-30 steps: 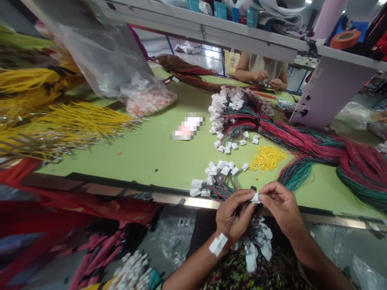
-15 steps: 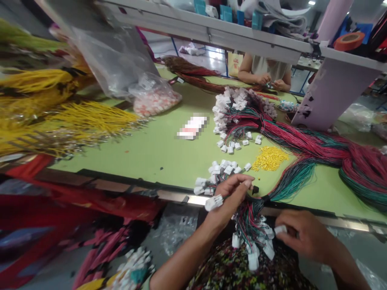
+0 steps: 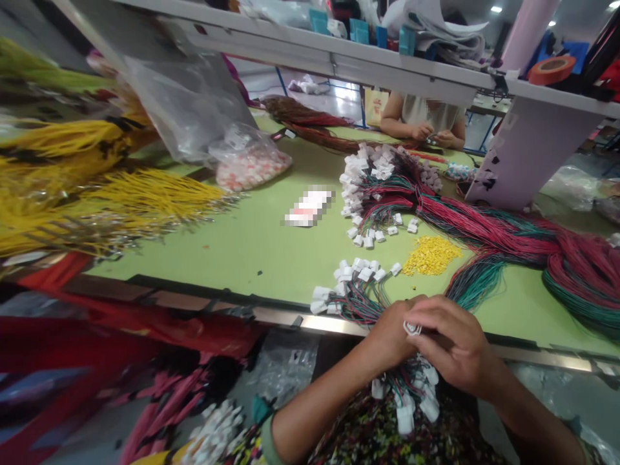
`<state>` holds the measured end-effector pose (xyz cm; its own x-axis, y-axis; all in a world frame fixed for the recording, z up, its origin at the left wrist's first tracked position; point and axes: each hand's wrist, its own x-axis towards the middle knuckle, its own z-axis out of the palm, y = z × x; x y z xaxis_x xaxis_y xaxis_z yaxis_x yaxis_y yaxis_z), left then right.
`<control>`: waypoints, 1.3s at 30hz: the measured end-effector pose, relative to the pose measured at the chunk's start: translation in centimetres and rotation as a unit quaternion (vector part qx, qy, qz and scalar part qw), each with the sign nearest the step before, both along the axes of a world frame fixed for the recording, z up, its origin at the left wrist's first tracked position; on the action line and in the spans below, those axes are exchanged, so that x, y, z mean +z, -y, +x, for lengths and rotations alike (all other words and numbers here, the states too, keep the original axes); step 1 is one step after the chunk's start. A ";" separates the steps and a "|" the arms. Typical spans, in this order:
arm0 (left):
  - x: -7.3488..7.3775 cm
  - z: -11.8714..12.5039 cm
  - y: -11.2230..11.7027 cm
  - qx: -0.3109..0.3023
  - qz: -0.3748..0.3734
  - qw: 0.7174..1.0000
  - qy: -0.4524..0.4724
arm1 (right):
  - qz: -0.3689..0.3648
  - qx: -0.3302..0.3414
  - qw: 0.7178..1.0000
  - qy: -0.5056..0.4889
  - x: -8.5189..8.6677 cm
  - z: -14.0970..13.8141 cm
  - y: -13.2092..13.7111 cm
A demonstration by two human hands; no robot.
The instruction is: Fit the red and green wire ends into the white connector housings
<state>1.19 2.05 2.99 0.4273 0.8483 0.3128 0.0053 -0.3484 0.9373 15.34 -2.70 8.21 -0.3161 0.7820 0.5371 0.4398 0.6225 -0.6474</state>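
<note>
My left hand (image 3: pixel 393 332) and my right hand (image 3: pixel 450 342) meet at the near table edge, fingers closed together on one small white connector (image 3: pixel 412 329). Red and green wires run from it down into a bunch of white connectors (image 3: pixel 411 400) hanging over my lap. Just beyond my hands lies a small group of wired white connectors (image 3: pixel 356 278) on the green table (image 3: pixel 256 245). A pile of small yellow pieces (image 3: pixel 430 254) sits a little farther out.
A long bundle of red and green wires (image 3: pixel 533 252) crosses the right side, ending in a heap of white connectors (image 3: pixel 372 174). Yellow wire bundles (image 3: pixel 97 194) and plastic bags (image 3: pixel 242 161) fill the left. Another person's hands (image 3: pixel 436 135) work across the table under a shelf (image 3: pixel 387 64).
My left hand drew back from the table edge and my right hand rose from the lap; both now close on one connector together.
</note>
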 end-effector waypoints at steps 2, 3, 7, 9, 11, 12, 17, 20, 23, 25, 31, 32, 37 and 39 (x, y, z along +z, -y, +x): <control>-0.5 -0.2 0.5 0.009 -0.010 1.000 0.013 | -0.005 -0.066 0.997 -0.028 -0.7 -0.3 -0.3; -0.7 -0.2 0.8 0.050 -0.003 0.998 0.031 | -0.011 -0.100 0.994 -0.040 -1.1 -0.3 -0.4; -1.4 -0.5 1.7 0.176 0.072 0.978 0.083 | -0.038 -0.174 0.981 -0.083 -2.6 -0.5 -0.4; -1.7 -0.6 1.9 0.172 0.088 0.977 0.088 | -0.045 -0.183 0.977 -0.101 -2.9 -0.6 -0.3; -1.9 -0.8 2.0 0.168 0.094 0.977 0.091 | -0.047 -0.167 0.979 -0.105 -3.0 -0.6 -0.3; -1.9 -0.9 2.0 0.166 0.098 0.977 0.092 | -0.047 -0.152 0.982 -0.104 -2.9 -0.6 -0.3; -1.8 -1.4 2.8 0.157 0.119 0.977 0.084 | -0.047 -0.077 0.991 -0.098 -2.3 -0.2 -0.1; -1.6 -1.8 3.2 0.151 0.096 0.980 0.083 | -0.060 -0.050 0.993 -0.084 -2.3 0.3 -0.4; -1.6 -2.2 3.0 0.114 -0.045 0.984 0.128 | -0.096 -0.079 0.991 -0.057 -3.1 1.3 -1.8; -1.7 -2.4 2.7 0.077 -0.163 0.966 0.187 | -0.115 -0.117 0.986 -0.001 -4.2 2.0 -3.3; -2.0 -2.3 2.1 0.061 -0.294 0.915 0.269 | -0.137 -0.140 0.963 0.184 -7.1 2.9 -7.1; -2.0 -2.3 2.1 0.061 -0.300 0.912 0.272 | -0.136 -0.138 0.963 0.189 -7.3 2.8 -7.4; -1.5 -2.2 2.1 0.067 -0.313 0.908 0.270 | -0.125 -0.134 0.968 0.174 -6.9 2.5 -7.3; -1.2 -2.2 2.1 0.077 -0.321 0.906 0.266 | -0.109 -0.139 0.975 0.135 -6.2 2.3 -6.3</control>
<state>-1.05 -0.08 1.81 0.2228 0.9650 -0.1382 -0.5040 0.2353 0.8310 17.60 3.62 2.00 -0.1835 0.9435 0.2758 0.7444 0.3166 -0.5879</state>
